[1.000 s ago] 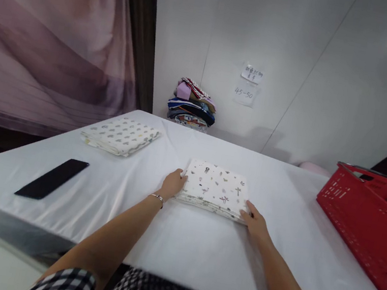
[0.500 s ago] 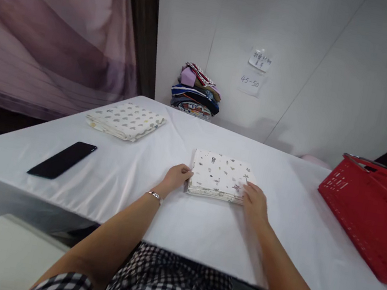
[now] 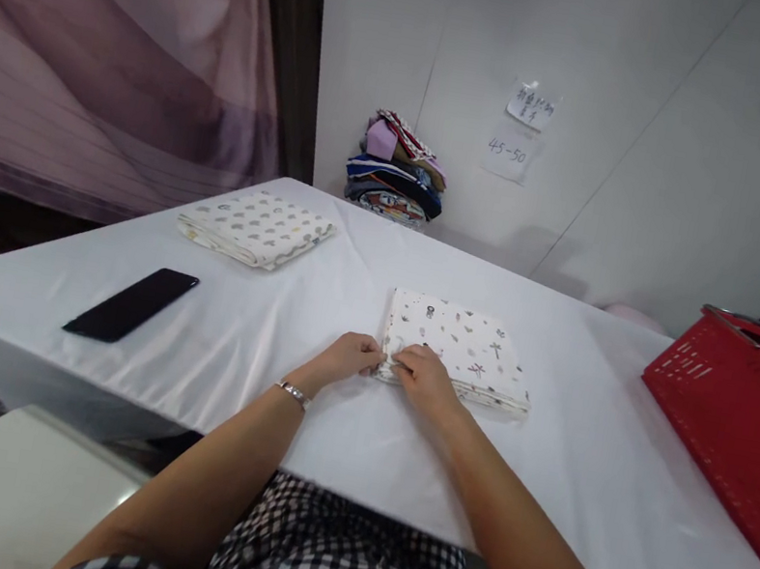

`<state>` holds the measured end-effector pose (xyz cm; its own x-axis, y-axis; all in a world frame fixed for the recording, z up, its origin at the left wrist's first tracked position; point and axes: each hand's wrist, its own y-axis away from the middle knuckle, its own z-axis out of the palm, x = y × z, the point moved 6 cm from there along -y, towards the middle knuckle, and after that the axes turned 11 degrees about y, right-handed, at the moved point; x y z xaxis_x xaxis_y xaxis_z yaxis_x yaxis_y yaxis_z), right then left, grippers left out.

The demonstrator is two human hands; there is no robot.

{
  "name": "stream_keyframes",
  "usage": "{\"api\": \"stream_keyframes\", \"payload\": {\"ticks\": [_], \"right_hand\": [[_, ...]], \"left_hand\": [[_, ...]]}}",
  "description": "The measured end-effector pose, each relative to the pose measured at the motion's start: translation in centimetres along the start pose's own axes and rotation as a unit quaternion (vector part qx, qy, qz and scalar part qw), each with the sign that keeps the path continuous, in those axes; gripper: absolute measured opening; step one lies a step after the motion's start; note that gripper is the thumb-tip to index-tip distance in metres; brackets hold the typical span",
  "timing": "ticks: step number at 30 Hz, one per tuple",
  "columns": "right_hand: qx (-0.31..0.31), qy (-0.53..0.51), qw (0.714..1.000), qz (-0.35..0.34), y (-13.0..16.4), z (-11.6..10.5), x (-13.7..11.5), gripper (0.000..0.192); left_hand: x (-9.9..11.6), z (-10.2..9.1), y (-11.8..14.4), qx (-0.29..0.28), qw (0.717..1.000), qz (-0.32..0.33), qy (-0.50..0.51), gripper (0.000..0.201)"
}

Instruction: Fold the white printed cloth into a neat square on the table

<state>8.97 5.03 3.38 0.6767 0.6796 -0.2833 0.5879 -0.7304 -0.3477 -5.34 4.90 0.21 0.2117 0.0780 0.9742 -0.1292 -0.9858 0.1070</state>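
A folded white cloth with small printed figures point(image 3: 461, 346) lies flat on the white table point(image 3: 396, 444) in front of me. My left hand point(image 3: 352, 358) and my right hand point(image 3: 423, 377) meet at the cloth's near left corner, fingers pinching its edge. A bracelet sits on my left wrist.
A second folded patterned cloth point(image 3: 256, 227) lies at the far left. A black phone point(image 3: 131, 304) rests near the table's left edge. A red plastic basket point(image 3: 744, 427) stands at the right. A stack of folded clothes point(image 3: 397, 168) sits by the wall, under paper notes point(image 3: 521, 128).
My right hand slid left from the cloth's right corner to its near left corner, beside my left hand. The view has shifted slightly.
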Motion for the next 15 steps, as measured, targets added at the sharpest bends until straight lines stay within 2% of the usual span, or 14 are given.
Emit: {"api": "stream_keyframes", "payload": {"ticks": [4, 9, 15], "right_hand": [[0.016, -0.033, 0.999, 0.031, 0.14, 0.42, 0.55, 0.015], [0.049, -0.067, 0.996, 0.036, 0.45, 0.48, 0.75, 0.015], [0.091, -0.096, 0.99, 0.052, 0.96, 0.38, 0.72, 0.017]], "left_hand": [[0.16, 0.0, -0.01, -0.024, 1.0, -0.012, 0.011, 0.022], [-0.38, 0.18, -0.15, -0.053, 0.997, -0.031, 0.036, 0.02], [-0.54, 0.28, -0.1, -0.051, 0.997, -0.041, 0.051, 0.018]]}}
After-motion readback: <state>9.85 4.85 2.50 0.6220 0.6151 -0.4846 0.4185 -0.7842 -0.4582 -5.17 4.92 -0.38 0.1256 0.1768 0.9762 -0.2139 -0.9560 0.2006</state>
